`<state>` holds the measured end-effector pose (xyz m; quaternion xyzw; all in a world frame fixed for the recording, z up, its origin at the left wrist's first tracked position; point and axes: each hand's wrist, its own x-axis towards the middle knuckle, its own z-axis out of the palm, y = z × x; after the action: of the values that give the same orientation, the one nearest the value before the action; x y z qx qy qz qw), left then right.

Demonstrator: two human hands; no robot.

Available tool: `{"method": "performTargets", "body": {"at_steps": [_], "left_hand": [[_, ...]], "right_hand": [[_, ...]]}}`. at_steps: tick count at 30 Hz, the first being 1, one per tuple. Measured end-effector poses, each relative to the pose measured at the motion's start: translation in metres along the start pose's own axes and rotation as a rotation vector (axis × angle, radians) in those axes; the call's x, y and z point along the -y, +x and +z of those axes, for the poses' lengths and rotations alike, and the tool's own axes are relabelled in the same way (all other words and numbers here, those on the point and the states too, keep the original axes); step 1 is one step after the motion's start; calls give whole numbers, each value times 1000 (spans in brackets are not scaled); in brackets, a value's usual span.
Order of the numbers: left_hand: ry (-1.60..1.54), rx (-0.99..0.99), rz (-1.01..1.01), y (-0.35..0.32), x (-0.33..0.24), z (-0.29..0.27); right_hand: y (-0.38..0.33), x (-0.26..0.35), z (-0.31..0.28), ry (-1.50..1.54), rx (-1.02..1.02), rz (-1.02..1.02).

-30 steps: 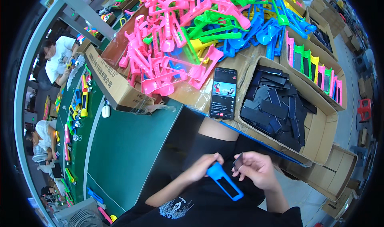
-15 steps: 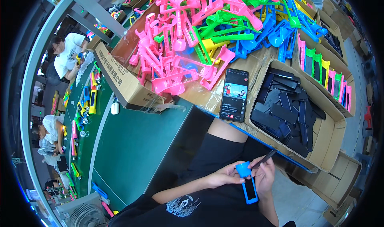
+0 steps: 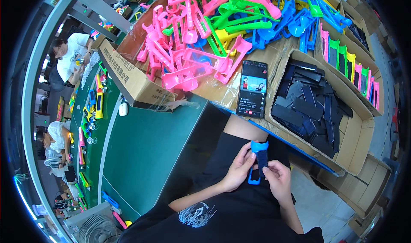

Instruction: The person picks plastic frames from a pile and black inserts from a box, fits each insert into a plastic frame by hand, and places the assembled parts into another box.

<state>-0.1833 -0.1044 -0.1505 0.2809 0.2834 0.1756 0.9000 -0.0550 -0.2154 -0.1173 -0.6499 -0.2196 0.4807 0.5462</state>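
Note:
Over my lap, my left hand [image 3: 239, 169] grips a blue plastic frame [image 3: 260, 147] near its wider, cup-shaped end. The frame has a long open window and stands roughly upright in the picture. My right hand [image 3: 279, 179] pinches a thin dark rectangular panel [image 3: 261, 160] between thumb and fingers. This panel lies along the frame, overlapping its window; whether it sits inside the rim I cannot tell. Right of my hands, a cardboard box [image 3: 357, 146] holds many loose dark panels [image 3: 305, 108] of the same look.
Pink, green, blue and yellow frames [image 3: 184, 37] heap up on cardboard ahead. A lit phone [image 3: 252, 88] lies beside the panel box. Frames with panels stand in a row [image 3: 349, 67] at the right. A green table [image 3: 145, 157], a fan [image 3: 97, 229] and two co-workers are at left.
Both hands have moved up and slightly left with the blue frame. The dark panel, earlier held tilted away beside the cup end, now lies along the frame's window.

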Motion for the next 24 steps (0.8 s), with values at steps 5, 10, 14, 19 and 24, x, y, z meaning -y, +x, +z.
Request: {"method": "performTargets", "body": {"at_steps": [5, 10, 14, 19, 24], "left_hand": [[77, 117, -29, 3, 9, -10], [77, 51, -24, 2, 16, -16], [37, 3, -4, 3, 11, -9], [7, -29, 13, 0, 17, -13], [10, -40, 20, -1, 20, -15]], "right_hand": [[-4, -16, -6, 54, -18, 94], [-9, -16, -5, 92, 10, 130], [-10, -16, -2, 118, -28, 133], [-13, -26, -2, 32, -28, 105], [-13, -22, 4, 25, -66, 105]]}}
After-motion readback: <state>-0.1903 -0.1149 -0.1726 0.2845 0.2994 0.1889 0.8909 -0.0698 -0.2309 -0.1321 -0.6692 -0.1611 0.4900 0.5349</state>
